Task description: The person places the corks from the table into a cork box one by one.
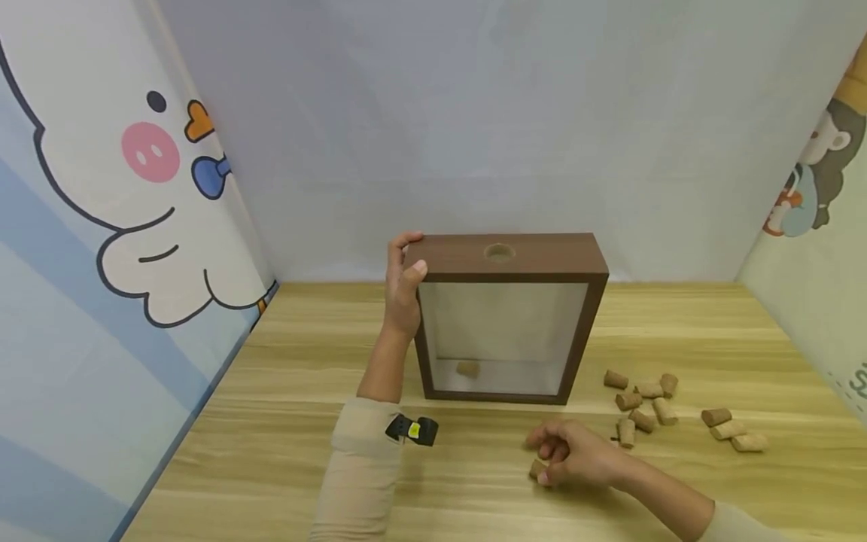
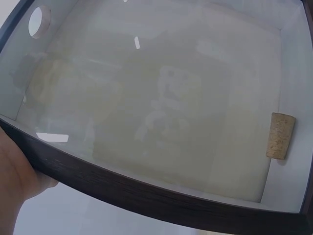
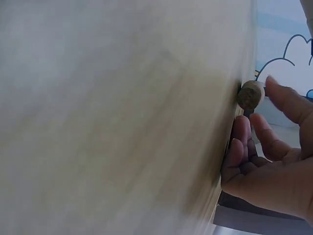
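On the desk (image 1: 271, 421), our left fingers (image 1: 396, 252) grip a brown box (image 1: 450, 254); our right fingers (image 1: 558, 431), parted, sit at a cork (image 3: 250, 97).

In the head view, the right hand (image 1: 579, 454) partly hides a cork (image 1: 536, 469); the bottom edge crops the right sleeve (image 1: 734, 525).

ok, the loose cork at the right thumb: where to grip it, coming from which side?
I'd pinch the cork mid-length across its curved sides, coming from above: it seems to lie on its side on the tabletop, a round end facing the right wrist camera, so the top looks reachable.
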Demonstrator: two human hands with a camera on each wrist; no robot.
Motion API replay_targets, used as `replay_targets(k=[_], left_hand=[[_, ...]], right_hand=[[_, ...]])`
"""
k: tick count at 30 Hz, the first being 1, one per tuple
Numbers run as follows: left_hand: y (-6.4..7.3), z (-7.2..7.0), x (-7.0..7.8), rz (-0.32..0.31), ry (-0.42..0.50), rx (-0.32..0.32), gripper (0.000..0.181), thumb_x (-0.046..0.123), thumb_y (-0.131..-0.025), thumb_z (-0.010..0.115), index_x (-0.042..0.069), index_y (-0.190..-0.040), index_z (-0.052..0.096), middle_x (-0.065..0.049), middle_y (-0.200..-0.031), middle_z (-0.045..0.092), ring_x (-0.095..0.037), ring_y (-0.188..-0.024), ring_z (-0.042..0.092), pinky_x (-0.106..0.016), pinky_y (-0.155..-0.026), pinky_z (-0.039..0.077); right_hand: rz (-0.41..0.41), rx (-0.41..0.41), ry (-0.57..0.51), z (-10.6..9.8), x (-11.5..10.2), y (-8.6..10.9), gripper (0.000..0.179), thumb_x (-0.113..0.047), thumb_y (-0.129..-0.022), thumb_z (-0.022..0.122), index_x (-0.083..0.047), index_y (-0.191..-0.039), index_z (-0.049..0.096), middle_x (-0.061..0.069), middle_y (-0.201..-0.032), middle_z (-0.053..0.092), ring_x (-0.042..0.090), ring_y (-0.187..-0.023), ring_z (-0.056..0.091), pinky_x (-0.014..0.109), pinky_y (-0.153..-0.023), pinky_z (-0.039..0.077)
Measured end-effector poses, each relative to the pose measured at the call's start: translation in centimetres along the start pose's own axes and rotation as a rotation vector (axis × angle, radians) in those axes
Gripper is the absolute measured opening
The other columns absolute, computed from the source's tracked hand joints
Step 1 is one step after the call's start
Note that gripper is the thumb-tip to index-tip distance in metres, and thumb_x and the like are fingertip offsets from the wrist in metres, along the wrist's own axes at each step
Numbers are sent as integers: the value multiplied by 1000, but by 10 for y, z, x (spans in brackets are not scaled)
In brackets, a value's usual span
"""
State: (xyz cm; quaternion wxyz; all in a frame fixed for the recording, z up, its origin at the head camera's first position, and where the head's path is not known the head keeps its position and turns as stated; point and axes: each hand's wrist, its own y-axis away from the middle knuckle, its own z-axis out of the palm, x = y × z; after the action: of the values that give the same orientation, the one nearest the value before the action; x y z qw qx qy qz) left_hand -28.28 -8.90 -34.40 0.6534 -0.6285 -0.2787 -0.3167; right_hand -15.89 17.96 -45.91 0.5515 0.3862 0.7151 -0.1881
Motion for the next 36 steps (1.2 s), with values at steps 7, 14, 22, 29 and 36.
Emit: replay_targets(k=[7,14,22,29,36], left_hand=[[1,0,2,1,-14,1,58,34,-79,41,0,-125,37,-13,-137,29,-23,-129,17,-50,-99,13],[0,-1,4,11,-5,2,56,32,-80,41,-1,-125,37,-13,-135,30,-23,-127,20,-48,-99,15],[1,1,6,5,-27,-6,56,33,-79,41,0,-125,36,-12,-138,28,-23,-131,15,-48,-101,13],[0,0,4,27,-20,-11,59,32,-79,40,-2,-127,35,-15,-139,27,-24,-132,15,-48,-102,13],[1,0,4,4,-30,9,58,36,-79,41,0,-125,37,-12,-138,29,-22,-130,19,-48,-100,16]], right_hand=[[-33,-20,38,4,3,-4,24,-2,-77,72,6,-98,62,7,-82,57,15,-71,53,23,-61,46],[-42,-8,48,3,-2,-2,22,-1,-79,70,7,-98,62,7,-83,57,15,-72,53,23,-63,45],[-54,35,37,-8,-19,13,36,-9,-85,66,13,-112,56,10,-92,57,23,-82,52,27,-69,46],[-106,73,42,-19,-40,20,36,-14,-89,62,11,-115,55,12,-98,58,25,-86,53,30,-73,48],[-105,93,-37,-26,-58,18,36,-14,-88,64,8,-114,54,14,-98,57,26,-88,55,33,-75,49]])
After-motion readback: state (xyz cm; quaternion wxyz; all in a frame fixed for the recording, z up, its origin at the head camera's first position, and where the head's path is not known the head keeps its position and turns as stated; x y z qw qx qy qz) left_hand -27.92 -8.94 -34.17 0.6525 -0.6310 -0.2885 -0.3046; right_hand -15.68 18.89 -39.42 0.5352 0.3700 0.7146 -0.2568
